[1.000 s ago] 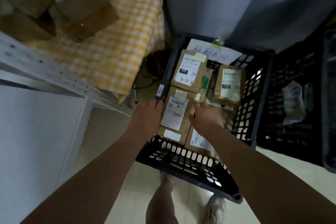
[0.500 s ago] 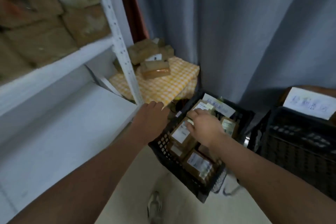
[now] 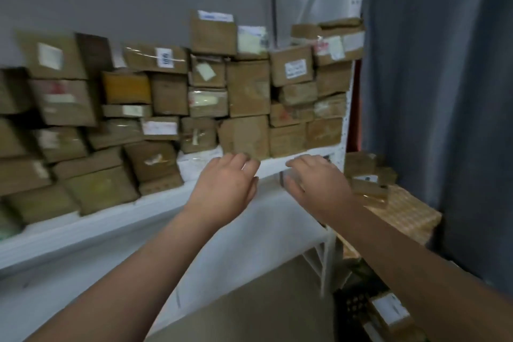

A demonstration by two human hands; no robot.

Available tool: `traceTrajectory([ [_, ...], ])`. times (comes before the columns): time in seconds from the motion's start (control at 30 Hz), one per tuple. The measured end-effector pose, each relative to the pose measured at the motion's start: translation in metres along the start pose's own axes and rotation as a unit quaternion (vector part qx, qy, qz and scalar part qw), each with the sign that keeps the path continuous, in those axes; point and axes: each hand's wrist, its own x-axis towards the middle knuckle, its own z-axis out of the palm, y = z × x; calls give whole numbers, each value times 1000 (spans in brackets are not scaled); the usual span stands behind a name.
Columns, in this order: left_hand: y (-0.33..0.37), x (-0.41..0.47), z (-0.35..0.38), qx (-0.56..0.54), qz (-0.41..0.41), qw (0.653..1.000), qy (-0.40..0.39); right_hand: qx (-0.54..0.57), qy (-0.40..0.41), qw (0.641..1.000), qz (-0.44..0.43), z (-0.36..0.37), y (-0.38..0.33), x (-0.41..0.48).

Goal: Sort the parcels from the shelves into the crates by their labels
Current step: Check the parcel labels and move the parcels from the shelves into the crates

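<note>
A white shelf [image 3: 155, 204] carries several stacked brown cardboard parcels [image 3: 247, 86] with white labels, piled up to the right upright post. My left hand [image 3: 226, 189] hovers just in front of the shelf's front edge, fingers loosely bent, holding nothing. My right hand [image 3: 316, 180] is level with it to the right, also empty with relaxed fingers, close to the bottom-row parcels [image 3: 286, 139]. A black crate [image 3: 352, 305] with a labelled parcel [image 3: 388, 311] inside shows at the bottom right corner.
A grey curtain [image 3: 444, 91] hangs on the right. Beside the shelf post, a yellow checked cloth [image 3: 408, 216] bears a few more small parcels [image 3: 366, 175]. A lower white shelf board [image 3: 244, 244] lies under my arms.
Both hands left the crate's parcels and rose to the shelf edge, empty. My view swung up from the crate to the stacked parcels on the shelf.
</note>
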Motion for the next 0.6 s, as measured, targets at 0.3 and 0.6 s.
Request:
traceTrajectory([
  [0.3, -174, -126, -84, 101, -102, 989, 23, 107, 28, 988, -111, 27, -225, 72],
  [0.6, -336, -239, -116, 139, -195, 971, 8, 176, 33, 977, -118, 74, -399, 122],
])
